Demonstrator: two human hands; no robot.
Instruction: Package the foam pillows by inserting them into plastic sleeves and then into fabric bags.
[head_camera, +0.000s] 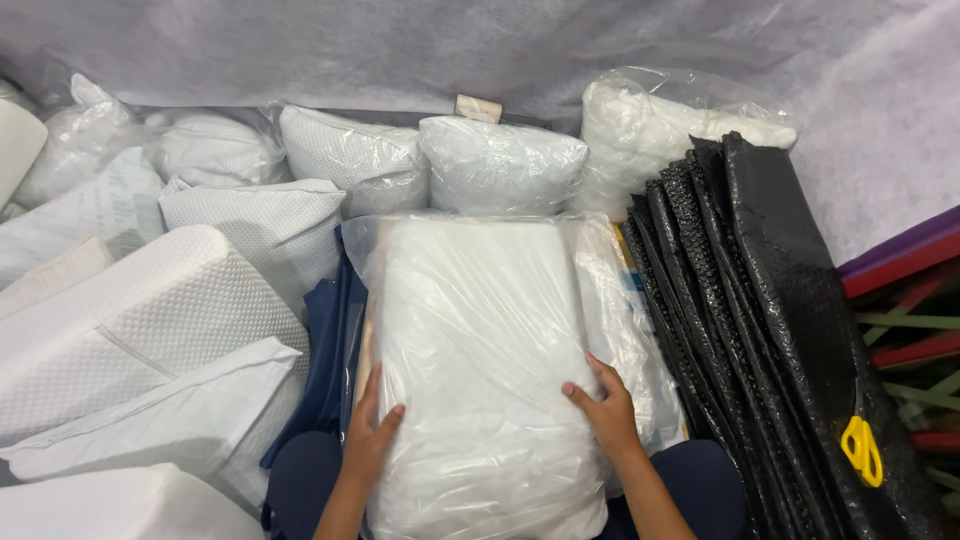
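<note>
Plainly, the risk lies in the slick wrapping: the large white pillow sealed in a clear, crinkled plastic bag (480, 370) could slide out from between the palms, since neither hand closes round it and the film gives little purchase. A fingertip pressing hard might also stretch or tear that thin plastic.

The left hand (368, 435) lies flat against the bag's left edge, fingers spread and only slightly curled, pressing inward. The right hand (607, 412) rests on the front of the bag towards its right side, fingers loosely bent, likewise open. The pillow sits between them, extending away from the wrists. Just beyond the right hand stands a stack of black mesh-textured sheets (760, 330); left of the left hand lie white quilted foam pillows (150, 320).
</note>
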